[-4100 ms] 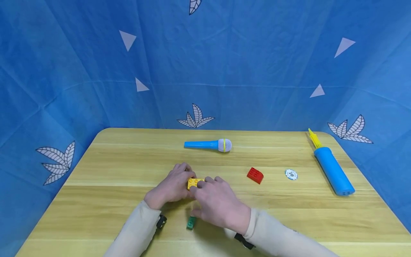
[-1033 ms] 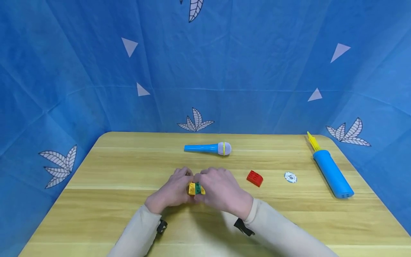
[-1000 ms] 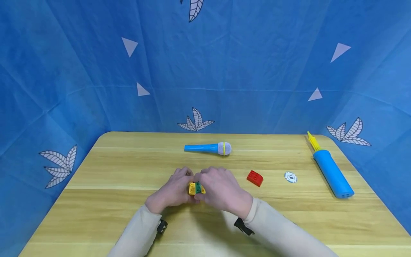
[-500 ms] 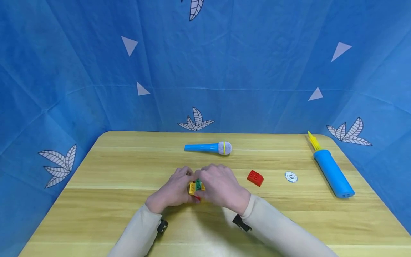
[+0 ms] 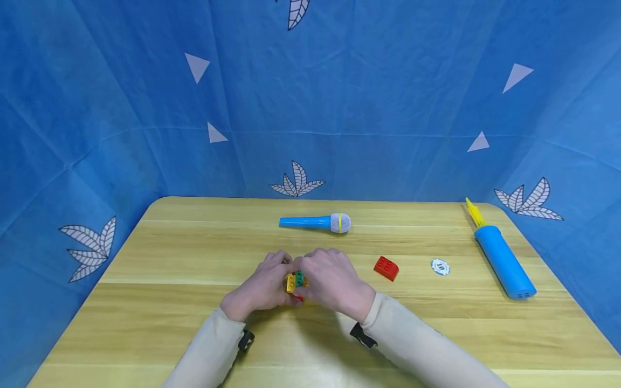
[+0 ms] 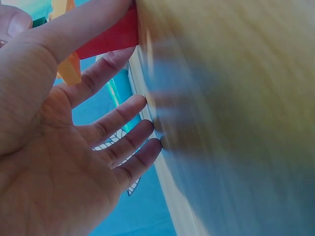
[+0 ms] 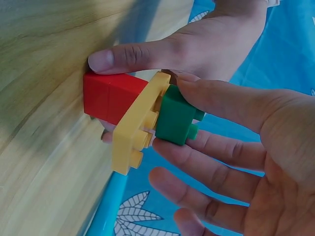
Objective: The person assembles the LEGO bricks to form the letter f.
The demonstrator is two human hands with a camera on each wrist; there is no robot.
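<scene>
A small stack of toy building bricks stands on the table between the two hands. At its bottom is a red brick (image 7: 110, 98), which the left hand (image 5: 262, 281) pinches between thumb and index finger. The left hand's other fingers are stretched out, their tips at the tabletop in the left wrist view. Over the red brick lies a flat yellow brick (image 7: 125, 140) with studs. Thumb and fingers of the right hand (image 5: 335, 283) pinch a green brick (image 7: 173, 117) against the yellow brick's studded face. Whether the green brick is fully seated, I cannot tell.
A separate red brick (image 5: 386, 268) lies right of the hands, with a poker chip (image 5: 440, 267) beyond it. Behind is a blue toy microphone (image 5: 310, 222). A blue hand pump (image 5: 504, 261) with a yellow nozzle lies near the table's right edge.
The green brick, earlier on the table near the right thumb, is now in the right fingers at the yellow brick. Over the last second the right hand has shifted slightly.
</scene>
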